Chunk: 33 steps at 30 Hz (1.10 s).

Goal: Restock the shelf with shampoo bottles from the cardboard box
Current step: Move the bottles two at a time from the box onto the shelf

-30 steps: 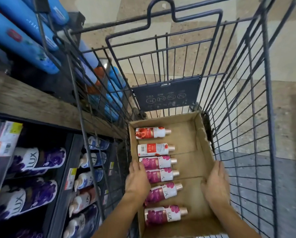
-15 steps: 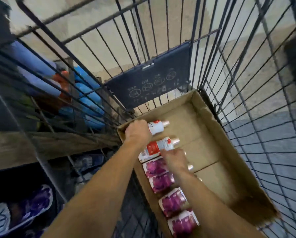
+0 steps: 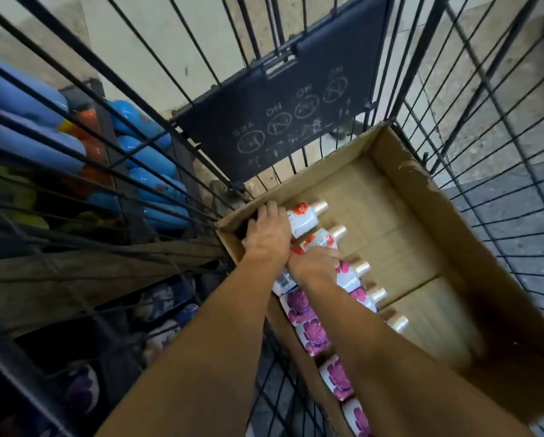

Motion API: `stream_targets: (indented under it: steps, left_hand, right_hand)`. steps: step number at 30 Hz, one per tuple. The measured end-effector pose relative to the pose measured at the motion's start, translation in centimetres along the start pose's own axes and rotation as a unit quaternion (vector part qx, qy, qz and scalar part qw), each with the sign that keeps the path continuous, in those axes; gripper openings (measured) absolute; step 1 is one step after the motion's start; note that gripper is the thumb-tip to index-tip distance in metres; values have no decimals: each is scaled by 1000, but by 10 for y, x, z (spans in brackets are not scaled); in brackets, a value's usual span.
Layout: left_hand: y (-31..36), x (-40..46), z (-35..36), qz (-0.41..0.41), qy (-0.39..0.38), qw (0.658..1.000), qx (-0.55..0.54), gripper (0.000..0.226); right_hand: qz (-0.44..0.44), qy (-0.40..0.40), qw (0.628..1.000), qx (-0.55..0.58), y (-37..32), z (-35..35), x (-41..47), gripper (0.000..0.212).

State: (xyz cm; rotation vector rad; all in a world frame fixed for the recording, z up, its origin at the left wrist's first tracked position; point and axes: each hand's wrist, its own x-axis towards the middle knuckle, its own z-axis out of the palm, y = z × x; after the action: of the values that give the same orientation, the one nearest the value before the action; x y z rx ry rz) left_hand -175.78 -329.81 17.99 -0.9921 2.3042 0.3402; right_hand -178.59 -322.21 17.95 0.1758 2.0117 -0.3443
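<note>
While lying flat, shampoo bottles [image 3: 308, 332] point caps right, left hand [image 3: 269, 236], right hand [image 3: 314, 266] each grasping one.

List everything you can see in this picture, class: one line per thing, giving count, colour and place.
cardboard box: one, brown, inside the cart.
red-label bottles: two, white with red, far end of the box's left row.
pink-label bottles: at least four, white with pink flowers, nearer in the same row.
wire cart: one, black, around the box.
blue bottles: several, blue, shelf at left.
left hand: on the farthest red-label bottle.
right hand: on the second one.
</note>
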Motion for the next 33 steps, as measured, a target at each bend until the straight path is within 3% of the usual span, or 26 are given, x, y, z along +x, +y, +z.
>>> stream_targets:
  steps: [6, 9, 13, 15, 18, 21, 26, 33]
  left_hand:
    - [-6, -9, -1, -62, -67, 985, -146, 84]
    - [-4, -18, -1, -81, -81, 973, -200, 74]
    - [0, -44, -8, -143, -49, 943, -295, 68]
    - [3, -67, -19, -162, -28, 921, -353, 70]
    - [12, -110, -53, -168, 29, 885, -433, 67]
    - [26, -160, -100, -146, 101, 840, -513, 56]
    - [45, -250, -181, -105, 260, 743, -608, 45]
    - [44, -427, -273, -144, 460, 632, -607, 33]
  right_hand:
    - [46, 12, 977, 206, 9, -14, 2, 90]
    - [3, 3, 968, 251, 17, -16, 10, 97]
    - [-85, -29, 968, 235, 31, -37, -13, 27]
    - [-123, -39, 965, 229, 39, -55, -26, 29]
    - [-193, -89, 952, 219, 38, -90, -60, 47]
    - [-263, -115, 935, 208, 21, -139, -111, 24]
    - [-403, -145, 882, 198, -16, -207, -220, 27]
    - [-528, -262, 794, 148, -7, -232, -389, 43]
